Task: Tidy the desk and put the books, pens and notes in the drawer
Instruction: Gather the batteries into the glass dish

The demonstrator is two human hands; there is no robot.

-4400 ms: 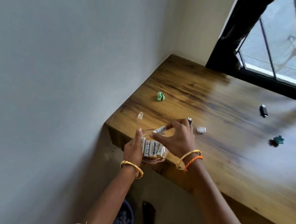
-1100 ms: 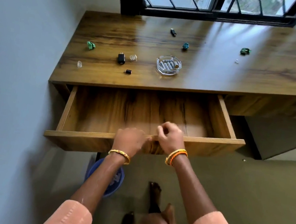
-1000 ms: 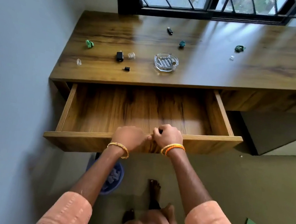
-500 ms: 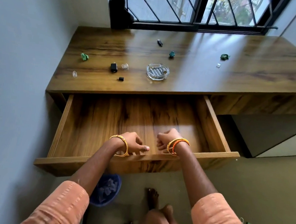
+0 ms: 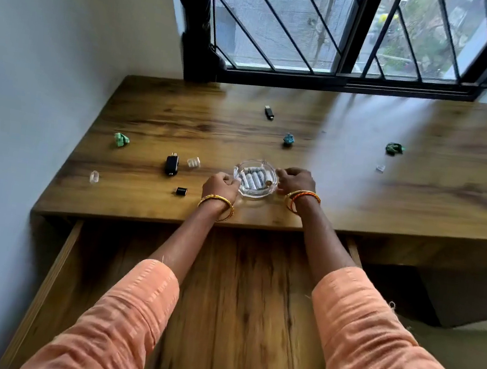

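Observation:
A clear glass dish (image 5: 269, 191) with several white batteries (image 5: 253, 179) in it stands near the front of the wooden desk (image 5: 388, 203). My left hand (image 5: 220, 186) is curled against the dish's left rim and my right hand (image 5: 295, 181) against its right rim. The dish rests on the desk. Below the desk's front edge the wooden drawer (image 5: 245, 302) is pulled far out, and my forearms reach over it. I see nothing lying in the part of the drawer that shows.
Small things dot the desk: a green crumpled bit (image 5: 121, 139), a black device (image 5: 171, 165), a clear cap (image 5: 193, 162), a small black block (image 5: 181, 191), a clear piece (image 5: 94, 177), a black stick (image 5: 269, 112), teal bits (image 5: 288, 139) (image 5: 394, 148). Wall left, barred window behind.
Both hands left the drawer's front edge and reached over the open drawer to the glass dish. My head moved closer over the desk.

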